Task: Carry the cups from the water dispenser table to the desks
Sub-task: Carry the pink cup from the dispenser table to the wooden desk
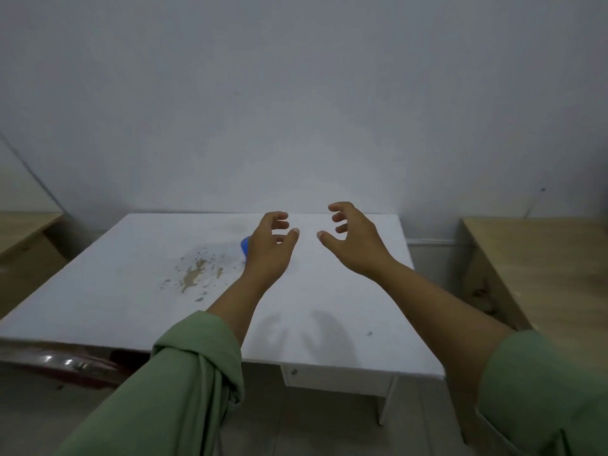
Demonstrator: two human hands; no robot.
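A white desk stands against the grey wall in front of me. Both arms reach out over it in rolled-up green sleeves. My left hand hovers above the desk's far middle, fingers curled and apart, holding nothing. My right hand hovers beside it, a short gap away, also spread and empty. A small blue object, perhaps a cup, shows on the desk just left of my left hand, which hides most of it.
Brown stains mark the desk's left middle. A wooden desk stands to the right and another wooden one to the left. A dark red chair back sits at the near left edge. A drawer hangs under the desk.
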